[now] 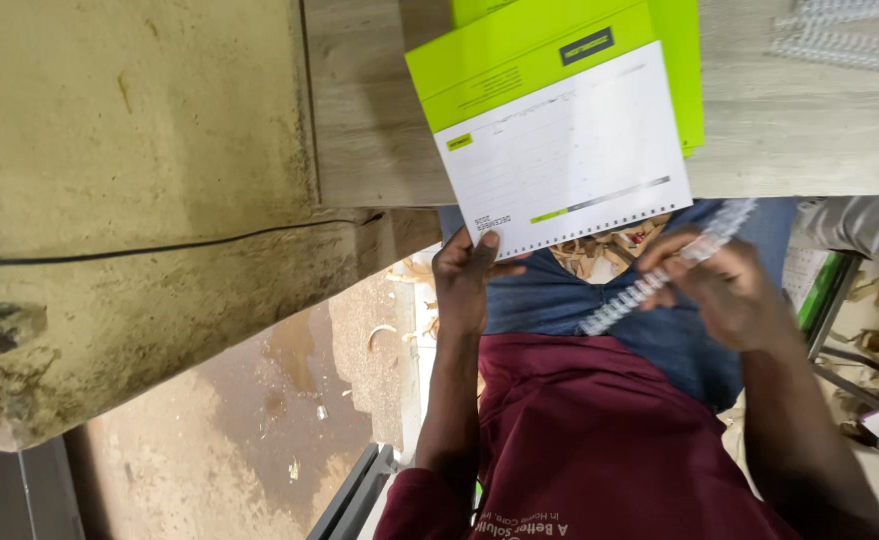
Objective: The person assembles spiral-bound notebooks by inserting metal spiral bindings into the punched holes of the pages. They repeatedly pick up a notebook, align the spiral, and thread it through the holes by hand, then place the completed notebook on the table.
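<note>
1. More binding coils [839, 40] lie on the wooden table [809, 130].
2. Left hand [467, 275] grips the punched lime-and-white calendar [559, 140] at the table edge.
3. Right hand [724, 290] pinches a white spiral coil [659, 280] beneath.

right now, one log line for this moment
left hand: holds calendar pad edge | right hand: holds spiral binding | pad on table

Pale wood worktop [789, 130] has green-and-white calendar pads [559, 120] overhanging its edge above the left grip [467, 275], plus white coils [844, 40].
</note>
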